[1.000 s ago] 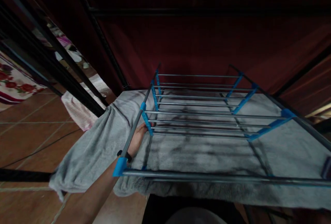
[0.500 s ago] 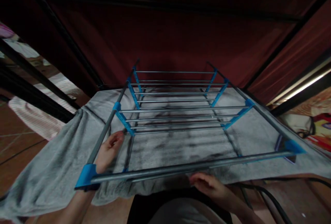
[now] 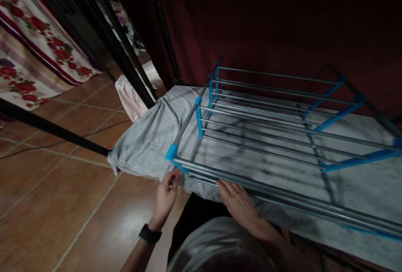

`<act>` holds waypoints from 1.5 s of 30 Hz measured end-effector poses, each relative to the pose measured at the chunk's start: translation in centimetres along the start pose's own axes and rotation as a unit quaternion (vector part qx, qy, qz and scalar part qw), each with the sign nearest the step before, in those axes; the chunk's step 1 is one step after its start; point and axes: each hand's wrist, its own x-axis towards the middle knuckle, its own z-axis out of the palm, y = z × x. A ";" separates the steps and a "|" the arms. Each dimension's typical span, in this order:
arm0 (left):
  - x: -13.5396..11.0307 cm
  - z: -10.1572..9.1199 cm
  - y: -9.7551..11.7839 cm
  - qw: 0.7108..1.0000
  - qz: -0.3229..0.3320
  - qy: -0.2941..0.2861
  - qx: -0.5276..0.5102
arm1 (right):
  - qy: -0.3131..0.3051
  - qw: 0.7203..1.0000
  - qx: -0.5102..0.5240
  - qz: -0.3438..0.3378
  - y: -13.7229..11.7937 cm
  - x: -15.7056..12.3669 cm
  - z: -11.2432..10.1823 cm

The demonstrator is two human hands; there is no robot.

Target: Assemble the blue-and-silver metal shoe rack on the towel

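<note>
A rack of grey metal tubes (image 3: 270, 127) with blue plastic brackets lies on a grey blanket (image 3: 147, 146). At its near left corner is a blue corner bracket (image 3: 171, 153). My left hand (image 3: 166, 194), wearing a dark watch, is just below that corner, thumb and fingers closed at the bracket's lower end; the exact contact is hard to see. My right hand (image 3: 237, 200) is palm down at the near side, fingertips on a lower metal tube (image 3: 204, 180) under the thick front tube. Its thumb is hidden.
A dark red panel (image 3: 266, 29) stands behind the rack. Black metal bars (image 3: 56, 127) cross the left side above a tiled floor (image 3: 78, 196) with a thin cable. Beyond hang a flowered cloth (image 3: 40, 50) and a pink striped cloth (image 3: 130, 96).
My view has swung left. My left hand has moved from inside the rack's left side to outside the near left corner. My right hand has come closer to that corner along the front tubes.
</note>
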 end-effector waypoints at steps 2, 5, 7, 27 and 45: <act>-0.3 0.9 -0.2 1.000 0.008 -0.020 0.005 | -0.009 1.000 -0.028 0.010 0.2 0.6 0.6; -0.5 1.8 -0.3 0.999 0.022 -0.033 0.005 | -0.010 0.999 -0.045 0.011 0.3 1.0 0.8; -0.7 2.2 -0.2 0.999 0.013 -0.037 0.007 | -0.007 0.999 -0.041 -0.006 0.2 1.1 0.6; -1.9 2.9 2.9 0.981 -0.114 -0.052 -0.145 | -0.052 0.998 -0.025 0.018 -0.3 1.1 -2.1; 1.9 1.1 3.8 0.978 -0.038 -0.090 -0.183 | -0.064 0.998 -0.008 0.023 -0.3 1.7 -3.8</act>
